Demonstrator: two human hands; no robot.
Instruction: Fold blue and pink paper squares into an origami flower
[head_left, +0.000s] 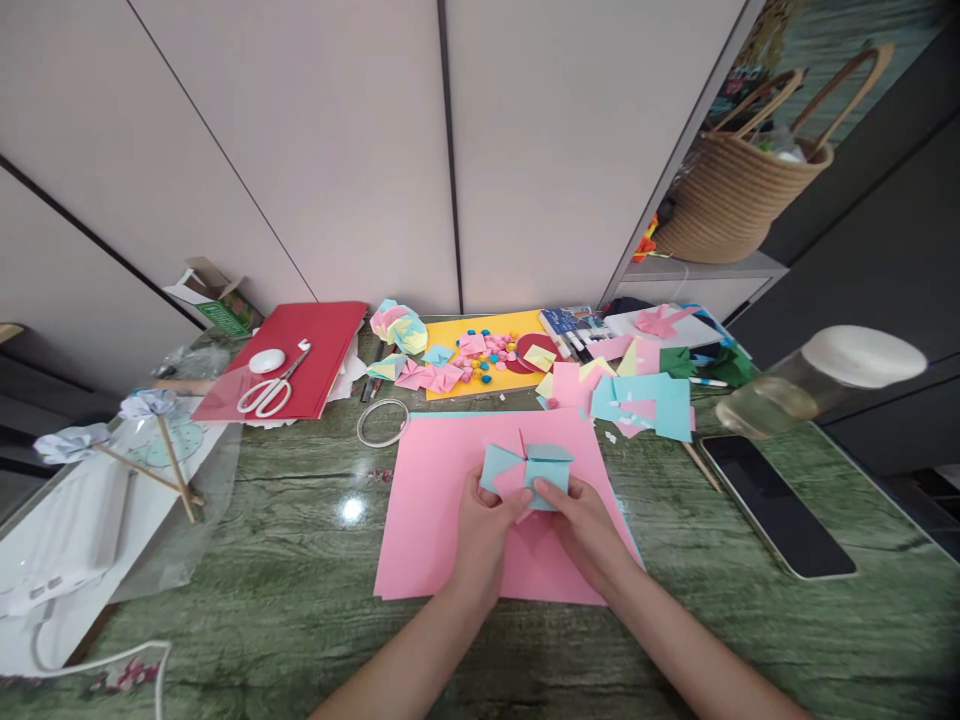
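Note:
Both hands hold a small folded paper piece (547, 470), light blue with pink parts, above a stack of pink paper sheets (427, 500). My left hand (484, 520) grips its left side, the thumb pressed on the pink part near the middle. On the right side, my right hand (585, 520) pinches the blue flap, thumb on top and fingers behind. A thin pink edge stands up at the piece's centre. The undersides of the fingers are hidden by the paper.
Scissors (265, 396) lie on a red folder (319, 350) at the back left. A tape roll (383, 423) sits left of the pink sheets. Paper scraps (645, 400) spread behind. To the right are a phone (776, 505) and a tilted-looking clear bottle (780, 385).

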